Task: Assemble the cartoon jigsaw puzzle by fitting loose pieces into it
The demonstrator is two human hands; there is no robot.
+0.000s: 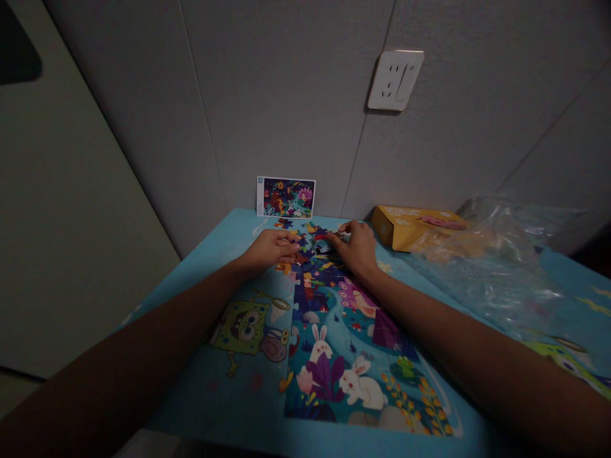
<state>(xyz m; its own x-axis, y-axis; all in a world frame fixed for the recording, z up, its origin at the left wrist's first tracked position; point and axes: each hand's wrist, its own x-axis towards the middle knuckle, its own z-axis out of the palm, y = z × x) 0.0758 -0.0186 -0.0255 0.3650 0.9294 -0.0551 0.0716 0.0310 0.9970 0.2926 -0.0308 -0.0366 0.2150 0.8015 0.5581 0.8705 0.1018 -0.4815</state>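
A partly joined jigsaw puzzle with white rabbits and plants lies on the light-blue tabletop. Loose puzzle pieces lie beyond its far end, several of them heaped between my hands. From the left, my left hand reaches to these pieces, its thumb and fingers closed on a puzzle piece at the fingertips. Opposite it, my right hand pinches a dark puzzle piece between thumb and forefinger. The fingers partly cover both pieces, so their shapes are hard to make out.
Against the grey wall leans a picture card with a similar colourful scene. A yellow box stands at the back right, beside a crumpled clear plastic bag. The tablecloth carries cartoon prints. A socket is on the wall.
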